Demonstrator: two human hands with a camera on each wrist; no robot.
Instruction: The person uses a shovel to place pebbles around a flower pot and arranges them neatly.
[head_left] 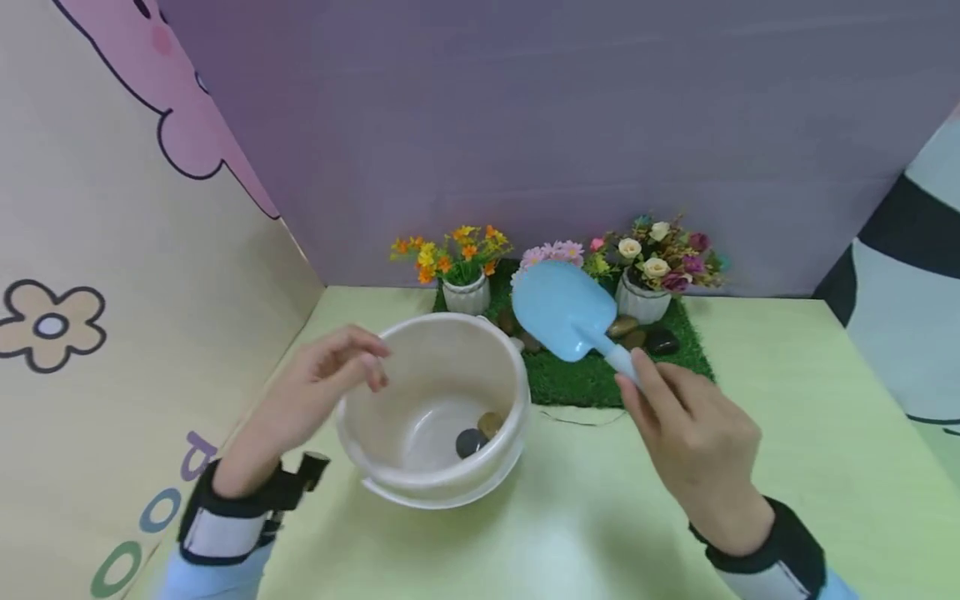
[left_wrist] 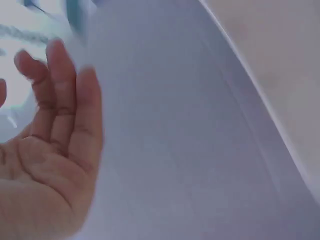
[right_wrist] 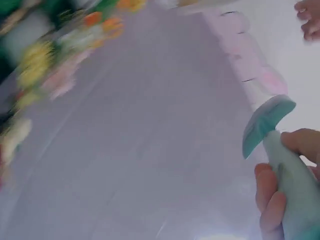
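Note:
A light blue toy shovel (head_left: 564, 310) is gripped by its handle in my right hand (head_left: 701, 442), its blade raised over the strip of artificial grass. The right wrist view shows fingers and thumb wrapped round the shovel handle (right_wrist: 295, 185). My left hand (head_left: 311, 387) hovers at the left rim of a white bucket (head_left: 431, 492), fingers loosely bent and holding nothing. In the left wrist view its palm (left_wrist: 45, 165) faces the camera. Inside the bucket lie a dark stone (head_left: 470, 443) and a brown stone (head_left: 491, 425).
Artificial grass (head_left: 577, 383) lies behind the bucket, bearing several stones, among them a black stone (head_left: 662, 342). At its back stand a pot of orange flowers (head_left: 467, 293) and a pot of cream and purple flowers (head_left: 642, 300). A purple wall (head_left: 525, 125) closes off the table's far edge.

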